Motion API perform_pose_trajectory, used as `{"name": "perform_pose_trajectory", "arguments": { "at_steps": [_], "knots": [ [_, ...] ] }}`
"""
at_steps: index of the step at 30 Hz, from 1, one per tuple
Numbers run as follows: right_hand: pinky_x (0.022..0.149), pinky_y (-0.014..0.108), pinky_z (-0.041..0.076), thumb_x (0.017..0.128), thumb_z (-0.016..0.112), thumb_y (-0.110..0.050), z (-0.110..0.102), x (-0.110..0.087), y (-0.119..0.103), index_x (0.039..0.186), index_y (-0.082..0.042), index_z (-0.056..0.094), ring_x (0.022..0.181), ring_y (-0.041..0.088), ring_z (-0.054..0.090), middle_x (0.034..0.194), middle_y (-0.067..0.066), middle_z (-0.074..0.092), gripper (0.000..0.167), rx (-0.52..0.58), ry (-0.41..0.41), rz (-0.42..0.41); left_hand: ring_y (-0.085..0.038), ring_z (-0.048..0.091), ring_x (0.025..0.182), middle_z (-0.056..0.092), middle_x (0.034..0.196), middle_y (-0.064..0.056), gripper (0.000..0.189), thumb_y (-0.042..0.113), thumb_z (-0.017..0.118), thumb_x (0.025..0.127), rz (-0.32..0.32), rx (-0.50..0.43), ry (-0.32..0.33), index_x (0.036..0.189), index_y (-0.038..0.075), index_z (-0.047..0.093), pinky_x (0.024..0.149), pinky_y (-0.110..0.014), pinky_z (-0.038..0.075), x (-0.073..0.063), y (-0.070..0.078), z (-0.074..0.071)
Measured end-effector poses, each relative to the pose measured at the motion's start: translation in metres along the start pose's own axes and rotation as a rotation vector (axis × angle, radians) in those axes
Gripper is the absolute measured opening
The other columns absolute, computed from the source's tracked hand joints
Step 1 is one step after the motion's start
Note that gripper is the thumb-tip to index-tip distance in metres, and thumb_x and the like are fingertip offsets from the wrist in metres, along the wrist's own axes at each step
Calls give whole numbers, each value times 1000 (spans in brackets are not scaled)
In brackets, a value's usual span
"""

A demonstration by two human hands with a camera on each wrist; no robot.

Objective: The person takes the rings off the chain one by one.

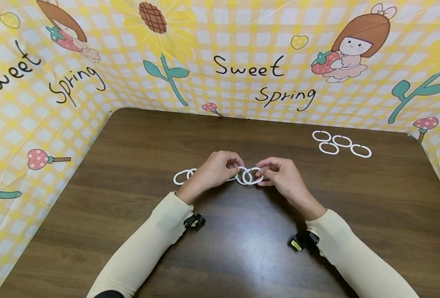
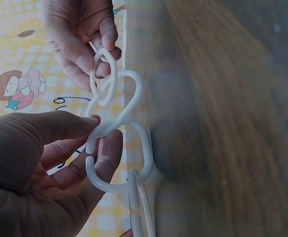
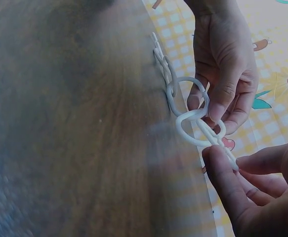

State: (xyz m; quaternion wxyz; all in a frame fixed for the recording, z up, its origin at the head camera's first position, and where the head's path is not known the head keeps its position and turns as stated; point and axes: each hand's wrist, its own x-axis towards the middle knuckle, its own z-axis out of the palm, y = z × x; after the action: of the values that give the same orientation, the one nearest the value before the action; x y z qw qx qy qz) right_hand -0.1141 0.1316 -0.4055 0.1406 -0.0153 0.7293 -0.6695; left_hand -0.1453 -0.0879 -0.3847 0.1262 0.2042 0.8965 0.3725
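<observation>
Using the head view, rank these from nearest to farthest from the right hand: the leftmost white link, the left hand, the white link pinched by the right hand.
From the right hand:
1. Pinched white link: at the fingertips, on the left.
2. Left hand: farther left, facing the right hand.
3. Leftmost white link: farthest left, past the left hand.

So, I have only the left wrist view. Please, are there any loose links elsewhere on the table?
Observer: Yes, four white links lie near the far edge of the table, toward the right.
Operator: Thank you. The chain leaves my picture at the bottom; could you tell me where it ends?
Observer: In the head view, its end link shows to the left of the left grip.
</observation>
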Motion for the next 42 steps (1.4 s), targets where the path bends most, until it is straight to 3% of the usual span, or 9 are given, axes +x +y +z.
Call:
{"name": "perform_pose_trajectory", "arguments": {
  "at_steps": [42],
  "knots": [
    [63, 27, 62, 99, 56, 3, 3, 1, -3, 116, 18, 67, 63, 11, 68, 89, 15, 69, 25, -46, -28, 73, -16, 64, 89, 71, 93, -2, 10, 5, 70, 97, 40, 18, -31, 101, 10, 78, 81, -27, 50, -1, 1, 2]
  ]
}}
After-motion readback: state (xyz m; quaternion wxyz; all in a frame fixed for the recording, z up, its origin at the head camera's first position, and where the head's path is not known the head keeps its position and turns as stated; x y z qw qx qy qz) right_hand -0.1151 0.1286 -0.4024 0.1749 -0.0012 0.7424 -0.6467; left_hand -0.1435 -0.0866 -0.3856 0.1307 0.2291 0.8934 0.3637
